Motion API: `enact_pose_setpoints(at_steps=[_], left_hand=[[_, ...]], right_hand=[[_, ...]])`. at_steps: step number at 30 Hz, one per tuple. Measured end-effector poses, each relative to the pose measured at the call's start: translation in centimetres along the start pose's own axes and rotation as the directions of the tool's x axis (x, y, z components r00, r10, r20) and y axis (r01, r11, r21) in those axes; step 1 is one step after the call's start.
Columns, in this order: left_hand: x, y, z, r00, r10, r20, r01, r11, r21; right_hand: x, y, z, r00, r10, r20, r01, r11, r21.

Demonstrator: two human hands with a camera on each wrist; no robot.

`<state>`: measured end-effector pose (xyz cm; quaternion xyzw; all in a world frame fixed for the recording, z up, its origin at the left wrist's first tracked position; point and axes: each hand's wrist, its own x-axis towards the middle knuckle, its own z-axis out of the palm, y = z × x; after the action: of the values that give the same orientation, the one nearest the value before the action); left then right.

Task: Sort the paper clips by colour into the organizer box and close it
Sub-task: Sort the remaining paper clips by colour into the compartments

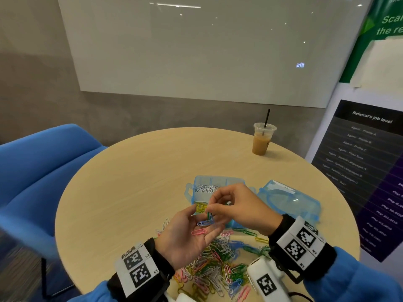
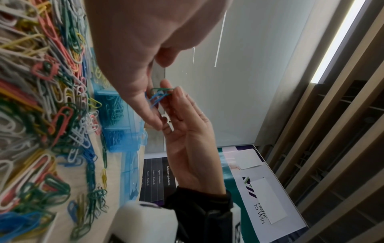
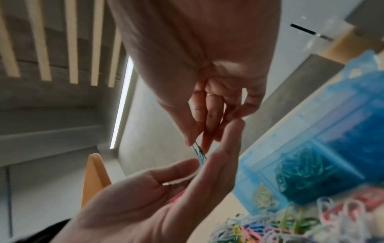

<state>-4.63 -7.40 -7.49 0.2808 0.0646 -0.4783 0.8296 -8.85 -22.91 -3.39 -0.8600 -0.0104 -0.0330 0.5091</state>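
My left hand [image 1: 185, 235] lies palm up above the pile of mixed coloured paper clips [image 1: 218, 267]. A blue clip [image 1: 205, 223] and a pink clip [image 1: 198, 232] rest on its fingers. My right hand [image 1: 237, 205] pinches a green clip [image 1: 209, 215] that is hooked into the blue one [image 2: 156, 98], thumb and forefinger closed on it [image 3: 196, 148]. Behind the hands the translucent blue organizer box [image 1: 189, 190] stands open with white clips [image 1: 205, 188] and yellow clips [image 1: 201, 207] in separate compartments. Its lid [image 1: 287, 199] lies flat to the right.
A round wooden table [image 1: 130, 182] holds everything. An iced coffee cup [image 1: 261, 141] with a straw stands at the far right edge. A blue chair [image 1: 39, 171] is on the left, a dark poster [image 1: 370, 171] on the right.
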Motion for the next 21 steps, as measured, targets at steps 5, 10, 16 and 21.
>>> enact_pose_setpoints(at_steps=[5,10,16,21], left_hand=[[-0.7,-0.4,1.0,1.0,0.002,0.03,-0.004,0.996,0.09],[-0.5,-0.3,0.8,1.0,-0.021,0.003,0.02,0.996,0.085],[-0.2,0.2,0.2,0.999,-0.014,-0.031,0.015,0.999,0.051],[-0.2,0.3,0.0,1.0,0.029,0.007,-0.029,0.999,-0.042]], right_hand=[[0.1,-0.4,0.2,0.995,0.012,-0.1,-0.005,0.998,0.066],[0.6,0.2,-0.2,0.985,-0.048,-0.168,0.045,0.999,-0.021],[1.5,2.2,-1.5,0.945,-0.144,-0.294,0.011,0.911,-0.412],[0.0,0.8,-0.9,0.917,-0.397,-0.045,0.331,0.819,-0.469]])
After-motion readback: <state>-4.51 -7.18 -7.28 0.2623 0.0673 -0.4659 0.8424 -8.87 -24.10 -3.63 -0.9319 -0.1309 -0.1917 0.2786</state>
